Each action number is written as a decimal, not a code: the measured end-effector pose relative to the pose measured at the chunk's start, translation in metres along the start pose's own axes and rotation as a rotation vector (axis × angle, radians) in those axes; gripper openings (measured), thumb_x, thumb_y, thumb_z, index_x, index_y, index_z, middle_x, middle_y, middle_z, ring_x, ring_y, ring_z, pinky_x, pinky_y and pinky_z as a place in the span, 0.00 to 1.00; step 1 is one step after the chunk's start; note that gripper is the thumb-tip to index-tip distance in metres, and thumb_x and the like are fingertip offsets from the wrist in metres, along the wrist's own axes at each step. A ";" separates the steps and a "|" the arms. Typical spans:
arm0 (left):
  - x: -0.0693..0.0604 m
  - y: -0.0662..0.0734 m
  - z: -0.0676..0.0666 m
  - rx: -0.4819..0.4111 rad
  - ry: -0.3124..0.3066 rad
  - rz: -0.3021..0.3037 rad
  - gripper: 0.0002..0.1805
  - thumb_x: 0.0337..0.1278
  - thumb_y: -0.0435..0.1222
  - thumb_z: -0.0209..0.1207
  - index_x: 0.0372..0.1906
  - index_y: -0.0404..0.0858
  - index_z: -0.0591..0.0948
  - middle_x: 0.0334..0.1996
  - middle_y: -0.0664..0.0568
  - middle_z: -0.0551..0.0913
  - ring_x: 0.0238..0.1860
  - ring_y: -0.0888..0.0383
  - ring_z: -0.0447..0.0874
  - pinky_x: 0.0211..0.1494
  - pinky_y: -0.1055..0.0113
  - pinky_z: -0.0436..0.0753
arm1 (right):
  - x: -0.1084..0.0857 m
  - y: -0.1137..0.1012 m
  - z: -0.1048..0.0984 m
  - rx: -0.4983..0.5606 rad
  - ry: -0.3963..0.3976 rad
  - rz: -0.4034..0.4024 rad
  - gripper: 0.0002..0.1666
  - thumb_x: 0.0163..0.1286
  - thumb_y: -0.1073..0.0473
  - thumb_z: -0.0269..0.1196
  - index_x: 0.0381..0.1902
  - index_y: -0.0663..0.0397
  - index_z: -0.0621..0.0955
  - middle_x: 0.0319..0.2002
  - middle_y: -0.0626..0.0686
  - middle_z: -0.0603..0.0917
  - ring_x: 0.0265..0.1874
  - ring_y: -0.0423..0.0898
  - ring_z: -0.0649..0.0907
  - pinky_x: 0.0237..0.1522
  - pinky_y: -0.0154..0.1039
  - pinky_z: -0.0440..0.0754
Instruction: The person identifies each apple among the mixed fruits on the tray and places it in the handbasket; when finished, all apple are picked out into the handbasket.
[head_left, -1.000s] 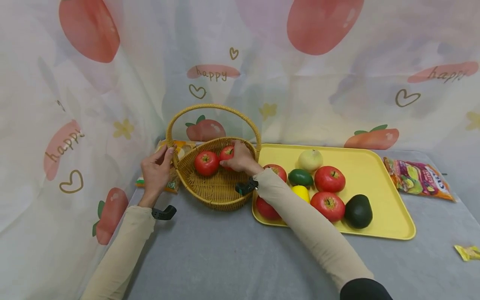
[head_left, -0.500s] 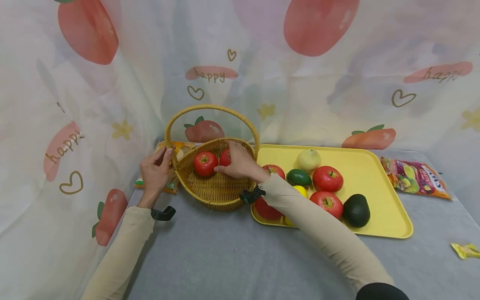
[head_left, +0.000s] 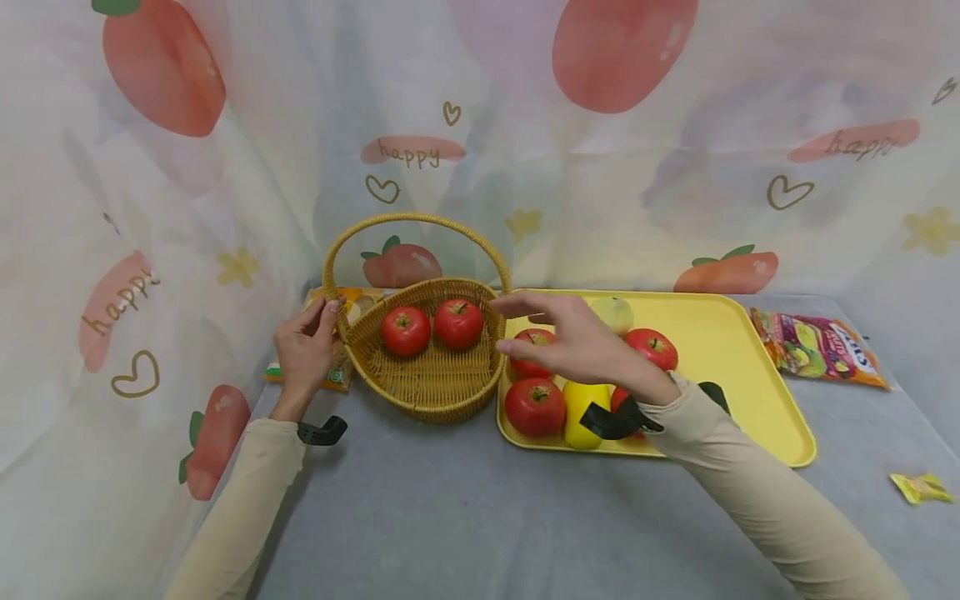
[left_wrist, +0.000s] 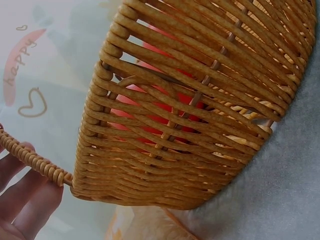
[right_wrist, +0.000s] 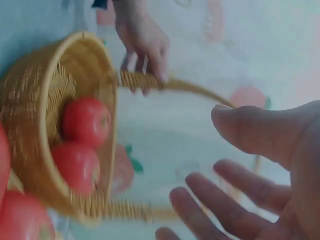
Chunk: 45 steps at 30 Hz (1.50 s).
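Observation:
In the head view a wicker basket (head_left: 427,396) holds two red apples (head_left: 406,331) side by side. The left hand (head_left: 306,346) pinches the left foot of its arched handle; the left wrist view shows those fingers (left_wrist: 42,200) around the wrapped handle. The right hand (head_left: 573,333) hovers over the left part of the yellow tray (head_left: 720,333), just right of the basket, with thumb and fingers apart and nothing held. Below and around it on the tray lie several red apples (head_left: 535,407), a yellow fruit (head_left: 587,414) and a pale round fruit (head_left: 613,313).
A dark green avocado (head_left: 714,395) is partly behind the right sleeve. A purple snack bag (head_left: 821,346) lies right of the tray, with a small yellow packet (head_left: 921,487) nearer the front. Another snack bag (head_left: 335,377) sits behind and left of the basket.
The right hand has let go of the second apple inside the basket and moved out to the right, over the tray. The left hand stays at the handle.

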<state>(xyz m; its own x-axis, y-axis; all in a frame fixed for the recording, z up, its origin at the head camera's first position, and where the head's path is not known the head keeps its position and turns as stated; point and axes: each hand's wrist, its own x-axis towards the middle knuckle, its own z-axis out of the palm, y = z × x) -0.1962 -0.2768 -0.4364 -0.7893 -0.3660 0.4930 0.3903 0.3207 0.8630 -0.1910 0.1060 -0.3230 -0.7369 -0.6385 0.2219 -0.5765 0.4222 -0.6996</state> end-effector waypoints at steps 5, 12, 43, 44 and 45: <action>0.001 0.000 0.000 0.010 0.006 0.018 0.21 0.77 0.39 0.63 0.66 0.34 0.82 0.54 0.35 0.89 0.46 0.73 0.89 0.43 0.76 0.88 | -0.025 0.020 -0.042 0.013 0.086 0.056 0.30 0.72 0.56 0.73 0.70 0.48 0.81 0.68 0.51 0.83 0.69 0.53 0.80 0.72 0.61 0.76; 0.000 0.000 0.001 0.006 0.006 0.021 0.21 0.77 0.38 0.63 0.67 0.33 0.81 0.54 0.36 0.89 0.47 0.74 0.89 0.43 0.78 0.87 | -0.049 0.053 -0.081 0.003 0.160 0.173 0.39 0.67 0.58 0.77 0.75 0.45 0.77 0.73 0.51 0.78 0.72 0.50 0.74 0.77 0.64 0.68; 0.002 -0.005 0.003 0.037 0.028 0.038 0.20 0.77 0.38 0.63 0.65 0.32 0.82 0.53 0.34 0.89 0.47 0.77 0.88 0.47 0.81 0.85 | -0.101 0.176 -0.080 0.062 -0.110 0.556 0.50 0.74 0.46 0.69 0.83 0.61 0.61 0.75 0.72 0.71 0.73 0.71 0.69 0.71 0.73 0.71; 0.002 -0.005 0.003 0.036 0.027 0.040 0.21 0.77 0.38 0.63 0.65 0.32 0.82 0.53 0.34 0.89 0.47 0.77 0.88 0.46 0.81 0.85 | -0.102 0.177 -0.080 0.067 -0.113 0.557 0.49 0.75 0.46 0.69 0.83 0.60 0.62 0.74 0.71 0.72 0.72 0.70 0.70 0.71 0.72 0.72; 0.002 -0.005 0.002 0.034 0.026 0.041 0.21 0.77 0.38 0.63 0.65 0.32 0.82 0.53 0.34 0.89 0.47 0.77 0.88 0.46 0.81 0.86 | -0.102 0.178 -0.079 0.074 -0.117 0.559 0.49 0.75 0.46 0.69 0.83 0.59 0.62 0.73 0.71 0.73 0.71 0.70 0.71 0.70 0.71 0.73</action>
<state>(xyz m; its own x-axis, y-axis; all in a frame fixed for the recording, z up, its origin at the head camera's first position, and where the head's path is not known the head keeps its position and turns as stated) -0.2007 -0.2770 -0.4401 -0.7606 -0.3742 0.5305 0.4051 0.3650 0.8383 -0.2458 0.2971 -0.4165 -0.8763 -0.3999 -0.2686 -0.0815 0.6726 -0.7355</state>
